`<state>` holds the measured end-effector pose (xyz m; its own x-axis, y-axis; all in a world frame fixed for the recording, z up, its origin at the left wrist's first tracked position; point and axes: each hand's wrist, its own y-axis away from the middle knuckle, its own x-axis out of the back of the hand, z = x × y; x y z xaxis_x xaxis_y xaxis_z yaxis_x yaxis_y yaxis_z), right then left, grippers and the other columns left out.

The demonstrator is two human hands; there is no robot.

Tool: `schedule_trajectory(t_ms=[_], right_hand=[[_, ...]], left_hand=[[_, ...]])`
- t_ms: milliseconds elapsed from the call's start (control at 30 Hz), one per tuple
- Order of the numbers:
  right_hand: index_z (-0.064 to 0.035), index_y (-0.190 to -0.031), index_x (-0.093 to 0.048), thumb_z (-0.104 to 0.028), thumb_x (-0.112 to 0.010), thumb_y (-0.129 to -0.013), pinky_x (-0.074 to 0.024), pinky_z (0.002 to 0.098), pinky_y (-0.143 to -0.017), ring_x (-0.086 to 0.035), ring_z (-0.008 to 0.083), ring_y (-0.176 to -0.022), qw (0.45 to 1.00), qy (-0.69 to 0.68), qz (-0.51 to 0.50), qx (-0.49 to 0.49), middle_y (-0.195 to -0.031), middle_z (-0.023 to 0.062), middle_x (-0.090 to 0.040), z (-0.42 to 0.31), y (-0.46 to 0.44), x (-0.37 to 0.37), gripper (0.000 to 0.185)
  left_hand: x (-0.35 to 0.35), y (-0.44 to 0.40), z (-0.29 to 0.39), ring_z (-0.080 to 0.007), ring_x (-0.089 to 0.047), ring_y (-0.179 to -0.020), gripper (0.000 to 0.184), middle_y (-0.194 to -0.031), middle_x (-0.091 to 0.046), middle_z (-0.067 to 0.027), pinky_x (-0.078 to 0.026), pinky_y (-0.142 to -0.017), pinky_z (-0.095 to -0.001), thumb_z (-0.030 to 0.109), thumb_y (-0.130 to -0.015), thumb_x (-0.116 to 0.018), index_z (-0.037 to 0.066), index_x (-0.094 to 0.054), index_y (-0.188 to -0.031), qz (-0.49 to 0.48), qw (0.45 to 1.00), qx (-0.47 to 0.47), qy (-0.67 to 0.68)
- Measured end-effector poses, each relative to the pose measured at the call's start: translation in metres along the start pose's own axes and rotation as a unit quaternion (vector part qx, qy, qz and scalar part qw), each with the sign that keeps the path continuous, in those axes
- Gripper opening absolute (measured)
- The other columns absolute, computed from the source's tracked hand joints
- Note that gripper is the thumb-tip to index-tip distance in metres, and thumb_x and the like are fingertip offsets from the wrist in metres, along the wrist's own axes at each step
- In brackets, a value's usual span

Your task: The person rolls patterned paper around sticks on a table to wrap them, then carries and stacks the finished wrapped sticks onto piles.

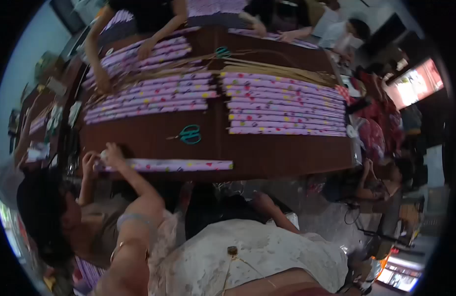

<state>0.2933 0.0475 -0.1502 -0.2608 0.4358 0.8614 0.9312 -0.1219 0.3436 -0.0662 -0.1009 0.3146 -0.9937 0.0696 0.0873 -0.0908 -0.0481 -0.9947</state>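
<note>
My right hand (pixel 262 200) is low in front of my body, below the table edge. It is dark, and its fingers and anything in them cannot be made out. A dim strip of skin (pixel 186 192) under the edge may be part of my left arm; no fingers show there. The white lace garment (pixel 257 246) on my body, with a pendant (pixel 232 250) over it, fills the lower middle. Ahead, a patterned purple roll (pixel 183 165) lies along the near table edge. A co-worker's two hands (pixel 101 157) are at its left end.
Rows of purple rolls (pixel 287 106) lie across the brown table (pixel 277 153). Teal scissors (pixel 190 134) lie nearer, another pair (pixel 222 52) farther back. Brown strips (pixel 282 71) run behind the rolls. Co-workers' hands are on rolls across the table; another person (pixel 381 180) is at right.
</note>
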Motion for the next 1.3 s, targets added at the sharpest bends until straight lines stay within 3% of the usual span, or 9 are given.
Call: schedule_trajectory(t_ms=[133, 233, 267, 300, 433, 633, 833, 933, 1300], right_hand=[[-0.0016, -0.089, -0.058, -0.025, -0.044, -0.083, -0.0448, 0.0415, -0.069, -0.056, 0.0344, -0.080, 0.942, -0.235, -0.014, -0.239, -0.085, 0.0202, -0.059, -0.045, -0.023, 0.088, 0.028], [-0.0009, -0.090, -0.058, -0.027, -0.045, -0.084, -0.0455, 0.0350, -0.063, -0.059, 0.0273, -0.071, 0.939, -0.230, -0.015, -0.253, -0.080, 0.0179, -0.060, -0.069, -0.054, 0.139, 0.030], [-0.0007, -0.090, -0.058, -0.026, -0.046, -0.084, -0.0456, 0.0319, -0.061, -0.060, 0.0236, -0.067, 0.932, -0.274, 0.018, -0.237, -0.076, 0.0156, -0.060, -0.072, -0.063, 0.143, 0.029], [-0.0010, -0.091, -0.058, -0.024, -0.046, -0.085, -0.0451, 0.0290, -0.059, -0.058, 0.0192, -0.065, 0.916, -0.322, 0.035, -0.238, -0.074, 0.0125, -0.060, -0.084, -0.075, 0.159, 0.027], [-0.0008, -0.095, -0.058, -0.020, -0.048, -0.086, -0.0440, 0.0239, -0.058, -0.054, 0.0107, -0.063, 0.883, -0.400, 0.154, -0.190, -0.072, 0.0056, -0.059, -0.096, -0.139, 0.205, 0.023], [-0.0014, -0.100, -0.056, -0.023, -0.048, -0.087, -0.0448, 0.0242, -0.062, -0.056, 0.0110, -0.070, 0.855, -0.436, 0.208, -0.190, -0.082, 0.0053, -0.059, -0.073, -0.234, 0.243, 0.026], [-0.0034, -0.109, -0.051, -0.019, -0.049, -0.086, -0.0454, 0.0261, -0.064, -0.058, 0.0151, -0.073, 0.851, -0.446, 0.254, -0.115, -0.091, 0.0082, -0.058, -0.080, -0.319, 0.265, 0.028], [-0.0036, -0.112, -0.048, -0.015, -0.049, -0.085, -0.0455, 0.0270, -0.064, -0.058, 0.0169, -0.074, 0.907, -0.260, 0.321, -0.083, -0.097, 0.0106, -0.056, -0.068, -0.345, 0.257, 0.029], [-0.0061, -0.110, -0.051, -0.011, -0.049, -0.085, -0.0458, 0.0248, -0.061, -0.058, 0.0124, -0.066, 0.892, -0.376, 0.226, -0.109, -0.095, 0.0082, -0.056, -0.089, -0.355, 0.275, 0.026]], left_hand=[[-0.025, 0.011, 0.044, -0.0194, -0.055, -0.052, 0.020, -0.069, -0.057, -0.0072, -0.042, -0.042, -0.0310, 0.023, -0.079, -0.060, 0.003, -0.060, -0.075, 0.009, 0.995, 0.101, -0.002], [0.003, 0.079, 0.021, -0.0151, -0.056, -0.054, 0.027, -0.063, -0.057, -0.0068, -0.041, -0.044, -0.0247, 0.024, -0.083, -0.056, -0.002, -0.058, -0.074, 0.099, 0.948, 0.255, 0.163], [0.017, 0.098, 0.022, -0.0107, -0.054, -0.053, 0.024, -0.060, -0.055, -0.0050, -0.042, -0.048, -0.0226, 0.023, -0.083, -0.056, -0.001, -0.055, -0.081, 0.204, 0.841, 0.492, 0.093], [0.029, 0.124, 0.003, -0.0091, -0.053, -0.056, 0.021, -0.062, -0.054, -0.0042, -0.043, -0.051, -0.0220, 0.020, -0.083, -0.055, -0.001, -0.051, -0.086, 0.298, 0.752, 0.576, 0.115], [0.056, 0.273, -0.023, -0.0111, -0.055, -0.070, 0.024, -0.082, -0.055, -0.0054, -0.045, -0.060, -0.0230, 0.021, -0.084, -0.053, 0.001, -0.048, -0.097, 0.352, 0.574, 0.722, -0.161], [0.098, 0.335, 0.000, -0.0156, -0.059, -0.073, 0.025, -0.083, -0.055, -0.0092, -0.048, -0.061, -0.0239, 0.011, -0.082, -0.053, -0.004, -0.046, -0.100, 0.581, 0.454, 0.623, -0.262], [0.149, 0.368, -0.002, -0.0132, -0.057, -0.068, 0.030, -0.079, -0.054, -0.0091, -0.048, -0.059, -0.0215, 0.013, -0.081, -0.057, -0.005, -0.041, -0.099, 0.673, 0.468, 0.448, -0.357], [0.168, 0.378, -0.006, -0.0138, -0.057, -0.064, 0.034, -0.078, -0.052, -0.0091, -0.049, -0.054, -0.0219, 0.016, -0.079, -0.060, -0.005, -0.039, -0.096, 0.690, 0.438, 0.431, -0.381], [0.195, 0.382, -0.006, -0.0176, -0.059, -0.060, 0.039, -0.079, -0.055, -0.0132, -0.051, -0.048, -0.0253, 0.019, -0.078, -0.062, -0.007, -0.038, -0.096, 0.717, 0.390, 0.425, -0.391]])
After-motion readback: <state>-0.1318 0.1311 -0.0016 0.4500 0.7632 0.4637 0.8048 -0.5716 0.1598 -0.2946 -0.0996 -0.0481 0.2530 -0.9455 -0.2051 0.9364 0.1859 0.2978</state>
